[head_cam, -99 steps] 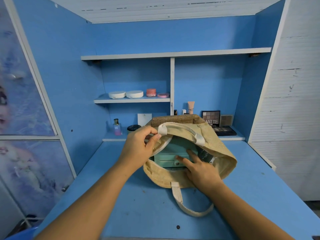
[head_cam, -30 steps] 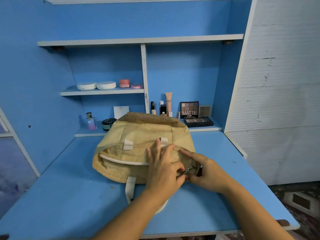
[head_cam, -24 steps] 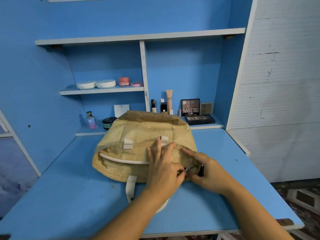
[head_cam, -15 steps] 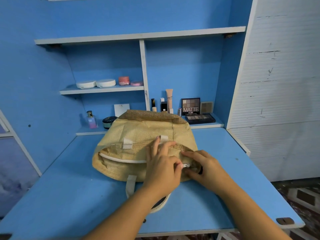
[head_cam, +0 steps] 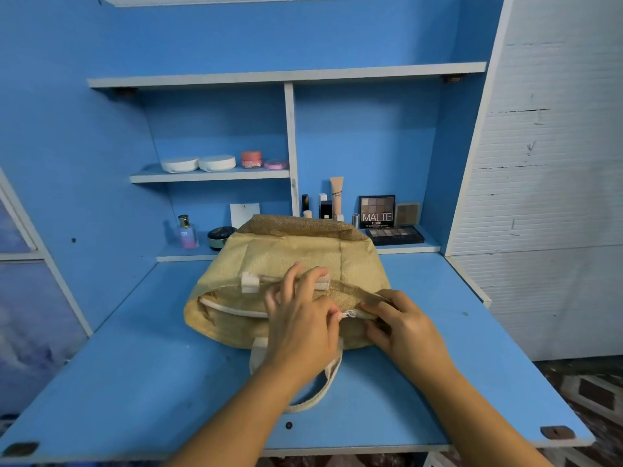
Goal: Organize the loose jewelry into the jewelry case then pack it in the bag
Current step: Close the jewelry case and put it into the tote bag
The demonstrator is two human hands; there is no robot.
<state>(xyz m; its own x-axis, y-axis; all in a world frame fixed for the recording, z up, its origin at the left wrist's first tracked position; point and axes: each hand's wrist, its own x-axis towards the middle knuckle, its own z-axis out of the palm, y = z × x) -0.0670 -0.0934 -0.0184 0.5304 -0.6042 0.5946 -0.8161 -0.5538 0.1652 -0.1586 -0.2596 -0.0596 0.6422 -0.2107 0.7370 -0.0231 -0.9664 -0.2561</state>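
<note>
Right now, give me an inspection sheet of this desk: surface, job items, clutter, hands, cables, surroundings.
Surface: blue desk, scuffed, a few dark marks.
Job's things: woven bag lying on its side, mouth toward the person; jewelry case not visible.
Clutter: perfume bottle, MATTE palette, tube and white compacts on the back shelves.
Hands: left hand pinches the zipper pull; right hand grips the bag's edge beside it.
Cables: nothing seen.
Surroundings: white slatted wall to the right.
</note>
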